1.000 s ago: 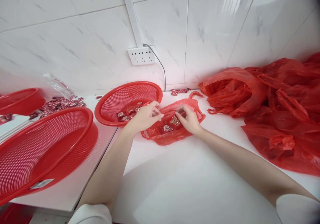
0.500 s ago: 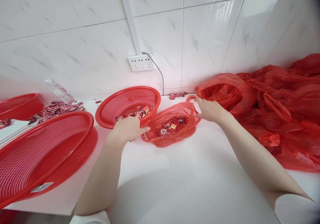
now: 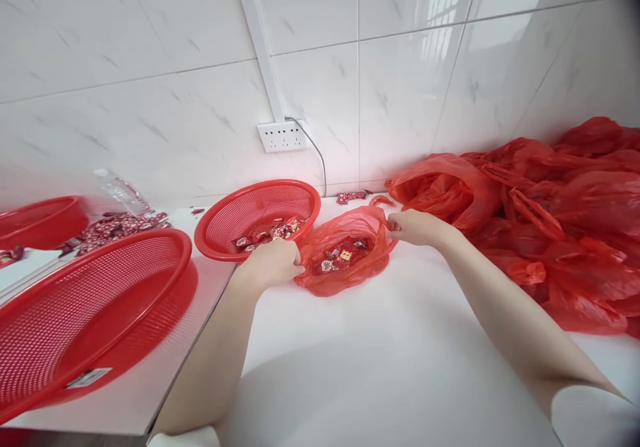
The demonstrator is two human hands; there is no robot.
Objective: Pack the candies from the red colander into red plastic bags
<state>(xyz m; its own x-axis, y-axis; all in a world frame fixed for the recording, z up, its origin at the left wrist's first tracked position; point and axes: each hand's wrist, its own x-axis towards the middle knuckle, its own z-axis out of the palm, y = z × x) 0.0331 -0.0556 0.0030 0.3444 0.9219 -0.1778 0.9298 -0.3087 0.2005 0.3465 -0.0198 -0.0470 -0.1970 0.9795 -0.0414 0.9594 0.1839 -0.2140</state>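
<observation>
Head view: red bag (image 3: 345, 282), mouth upward, long axis crosswise, left fingers (image 3: 296, 268), right fingers (image 3: 395, 223) clamped on edges.

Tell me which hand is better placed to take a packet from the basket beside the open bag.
Likely the left hand: it is beside the basket, while the right hand is across the open bag.

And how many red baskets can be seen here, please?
3: the middle basket, holding wrapped pieces, beyond the left hand; the large basket at front left; the far-left basket, partly outside the picture. More may be hidden; the red patch at bottom left is unclear.
</observation>
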